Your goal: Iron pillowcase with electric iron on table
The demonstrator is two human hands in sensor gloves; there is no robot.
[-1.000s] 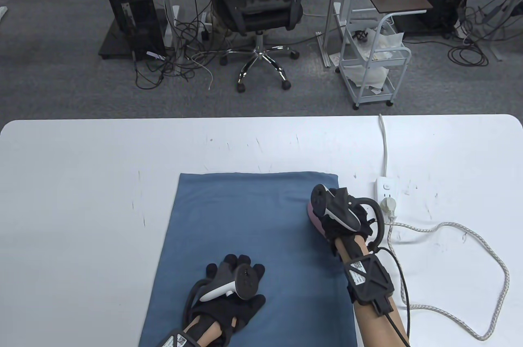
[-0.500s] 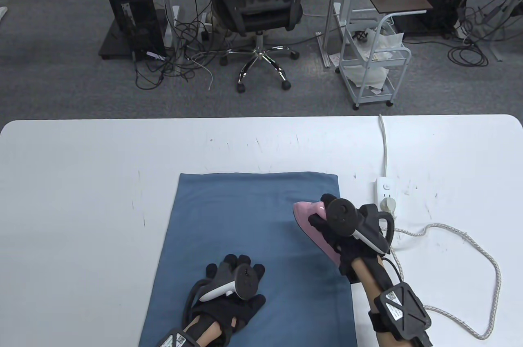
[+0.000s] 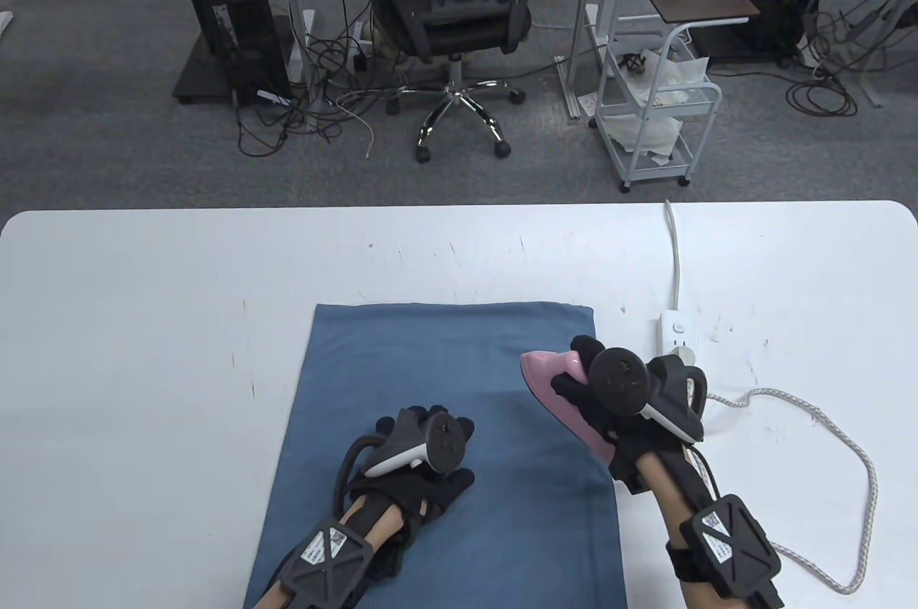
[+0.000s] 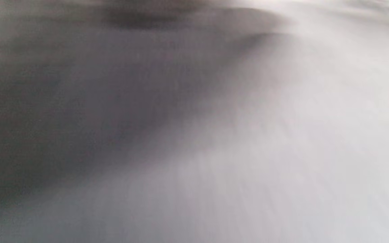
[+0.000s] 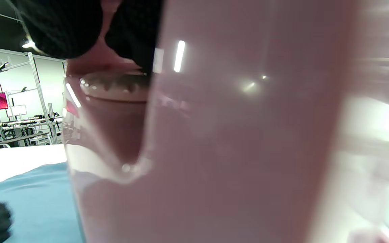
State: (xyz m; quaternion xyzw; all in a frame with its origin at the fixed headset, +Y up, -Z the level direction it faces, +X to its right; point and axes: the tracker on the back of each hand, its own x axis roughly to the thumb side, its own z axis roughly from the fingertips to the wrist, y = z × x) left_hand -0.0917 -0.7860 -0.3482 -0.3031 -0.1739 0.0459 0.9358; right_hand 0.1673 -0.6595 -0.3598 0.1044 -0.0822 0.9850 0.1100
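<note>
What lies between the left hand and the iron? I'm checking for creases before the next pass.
Only bare blue pillowcase, seemingly smooth, between the left hand and the pink iron, in the table view.

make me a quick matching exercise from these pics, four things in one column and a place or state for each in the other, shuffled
Things:
1. pillowcase
2. iron
3. left hand
4. power strip

Places or states:
A. white, on the bare table right of the cloth
B. pink, gripped by the right hand at the cloth's right edge
C. blue, spread flat on the table
D. rests on the cloth, near its front middle

Pairs: 1-C, 2-B, 3-D, 4-A
</note>
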